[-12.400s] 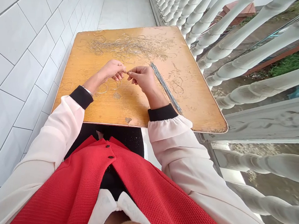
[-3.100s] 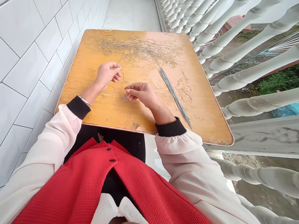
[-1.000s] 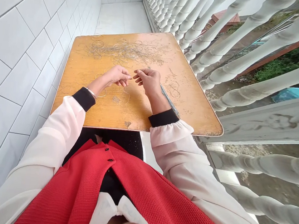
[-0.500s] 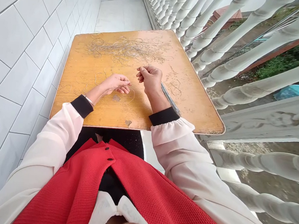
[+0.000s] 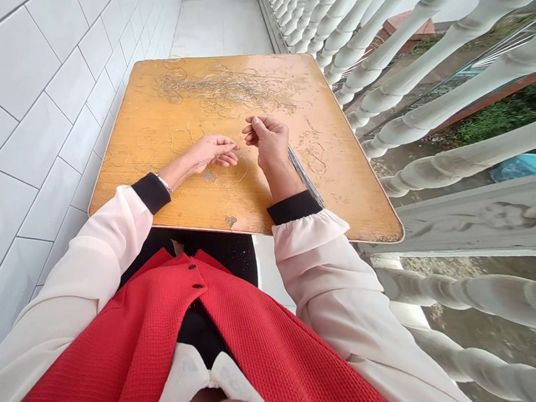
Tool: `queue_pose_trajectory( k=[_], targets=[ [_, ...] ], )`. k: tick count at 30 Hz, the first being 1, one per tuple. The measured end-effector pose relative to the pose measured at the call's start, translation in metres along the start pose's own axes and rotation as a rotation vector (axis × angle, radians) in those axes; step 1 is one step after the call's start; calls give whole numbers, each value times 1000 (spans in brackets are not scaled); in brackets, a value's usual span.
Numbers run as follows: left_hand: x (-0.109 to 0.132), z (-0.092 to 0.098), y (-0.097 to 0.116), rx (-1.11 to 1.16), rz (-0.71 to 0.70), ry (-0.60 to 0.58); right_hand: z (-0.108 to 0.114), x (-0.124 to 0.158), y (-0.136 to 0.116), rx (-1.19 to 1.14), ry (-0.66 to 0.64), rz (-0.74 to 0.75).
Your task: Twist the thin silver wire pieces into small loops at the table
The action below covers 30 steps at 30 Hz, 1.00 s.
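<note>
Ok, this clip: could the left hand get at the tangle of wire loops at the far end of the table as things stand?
Probably yes. The left hand rests on the wooden tabletop with nothing standing before the tangle of wire loops. Only a few loose wire loops lie nearby, and the right hand is off to one side.

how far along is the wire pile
Done: a bundle of straight wires lies beside the right hand. In hand: it pinches, perhaps on a thin wire; the left hand rests by a loose loop. Left: the tangled heap of wire loops up the table.
</note>
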<state>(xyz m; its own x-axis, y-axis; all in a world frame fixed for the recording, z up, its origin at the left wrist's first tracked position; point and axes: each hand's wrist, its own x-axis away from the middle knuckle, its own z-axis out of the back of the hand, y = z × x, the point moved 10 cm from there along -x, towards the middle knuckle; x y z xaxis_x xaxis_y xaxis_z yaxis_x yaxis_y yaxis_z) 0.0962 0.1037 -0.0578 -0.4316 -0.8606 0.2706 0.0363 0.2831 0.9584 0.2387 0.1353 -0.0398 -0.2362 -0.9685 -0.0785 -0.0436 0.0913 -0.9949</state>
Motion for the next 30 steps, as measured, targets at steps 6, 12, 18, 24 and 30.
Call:
queue_pose_trajectory(
  k=[6, 12, 18, 24, 30],
  targets=[
    [5, 5, 5, -56, 1, 90, 8, -3, -2, 11, 6, 29],
    [4, 8, 7, -129, -15, 152, 15, -2, -12, 84, 42, 110],
    [4, 8, 6, -209, -12, 170, 7, 1, -19, 191, 6, 195],
    [5, 20, 24, -177, -70, 266, 0, 6, -14, 183, -71, 106],
    [1, 49, 51, -58, -122, 436, -19, 21, -4, 74, -258, -120]
  ],
)
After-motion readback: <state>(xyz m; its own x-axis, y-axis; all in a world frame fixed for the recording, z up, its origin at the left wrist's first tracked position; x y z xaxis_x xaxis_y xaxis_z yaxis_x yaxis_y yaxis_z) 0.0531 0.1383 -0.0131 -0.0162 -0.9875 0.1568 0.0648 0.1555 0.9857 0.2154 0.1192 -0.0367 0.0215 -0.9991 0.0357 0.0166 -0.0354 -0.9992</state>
